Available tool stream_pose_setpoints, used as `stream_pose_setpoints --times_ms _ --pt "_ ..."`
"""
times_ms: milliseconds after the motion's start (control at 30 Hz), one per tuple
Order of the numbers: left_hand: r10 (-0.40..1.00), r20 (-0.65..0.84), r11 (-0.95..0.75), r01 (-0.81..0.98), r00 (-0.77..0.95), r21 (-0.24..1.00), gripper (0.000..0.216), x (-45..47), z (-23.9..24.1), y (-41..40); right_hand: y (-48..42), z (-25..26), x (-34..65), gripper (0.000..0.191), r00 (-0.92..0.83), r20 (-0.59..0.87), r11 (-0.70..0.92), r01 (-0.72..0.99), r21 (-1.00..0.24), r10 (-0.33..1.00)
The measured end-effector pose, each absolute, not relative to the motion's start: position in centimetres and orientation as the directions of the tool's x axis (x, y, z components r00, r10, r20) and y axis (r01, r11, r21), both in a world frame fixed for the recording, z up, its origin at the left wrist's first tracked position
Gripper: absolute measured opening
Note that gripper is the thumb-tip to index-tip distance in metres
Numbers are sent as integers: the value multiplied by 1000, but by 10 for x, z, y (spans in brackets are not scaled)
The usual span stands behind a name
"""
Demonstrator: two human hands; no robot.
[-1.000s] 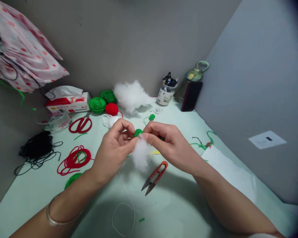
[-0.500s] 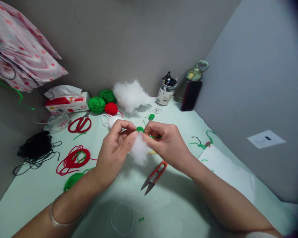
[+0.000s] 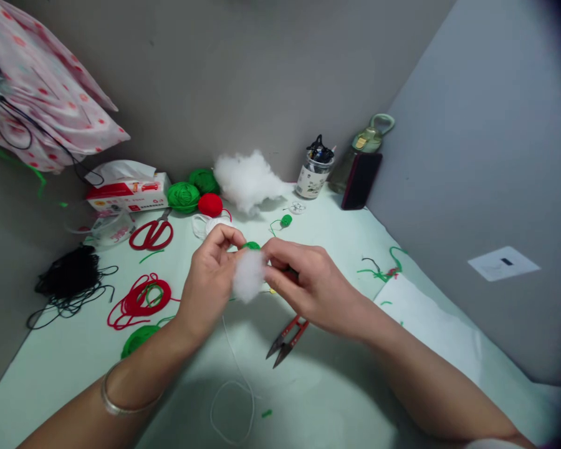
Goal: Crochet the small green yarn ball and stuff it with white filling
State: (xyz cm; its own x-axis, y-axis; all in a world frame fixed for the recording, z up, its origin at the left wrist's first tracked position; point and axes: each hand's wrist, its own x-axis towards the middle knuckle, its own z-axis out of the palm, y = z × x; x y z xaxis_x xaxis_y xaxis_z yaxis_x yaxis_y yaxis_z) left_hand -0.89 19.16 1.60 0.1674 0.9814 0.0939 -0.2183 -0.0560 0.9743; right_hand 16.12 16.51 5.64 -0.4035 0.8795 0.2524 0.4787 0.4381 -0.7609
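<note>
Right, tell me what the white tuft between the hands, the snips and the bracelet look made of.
White tuft: loose fibre, perhaps polyester or cotton; matte, with fuzzy edges.
Snips: dull dark grey toward the tips, suggesting metal; orange-red elsewhere, perhaps paint or plastic.
Bracelet: likely metal, given its smooth silvery shine.

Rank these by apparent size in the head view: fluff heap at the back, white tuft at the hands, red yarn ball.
1. Fluff heap
2. White tuft, helped by nearness
3. Red yarn ball
</note>
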Motion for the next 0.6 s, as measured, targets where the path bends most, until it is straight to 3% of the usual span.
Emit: stream_pose_setpoints --times_ms 200,300,467,600 --pt "968 115 -60 -239 225 969 16 -9 15 188 175 51 162 18 -198 164 236 429 -872 966" --pt "951 125 -57 -238 282 970 8 -11 13 187 178 54 164 20 -132 189 226 391 -892 973" --pt "913 219 -118 -291 344 949 29 -13 14 192 179 58 167 19 -95 251 268 312 -911 963" --pt "935 167 -85 -259 313 962 28 -10 17 194 178 56 165 20 -126 231 257 265 -929 965"
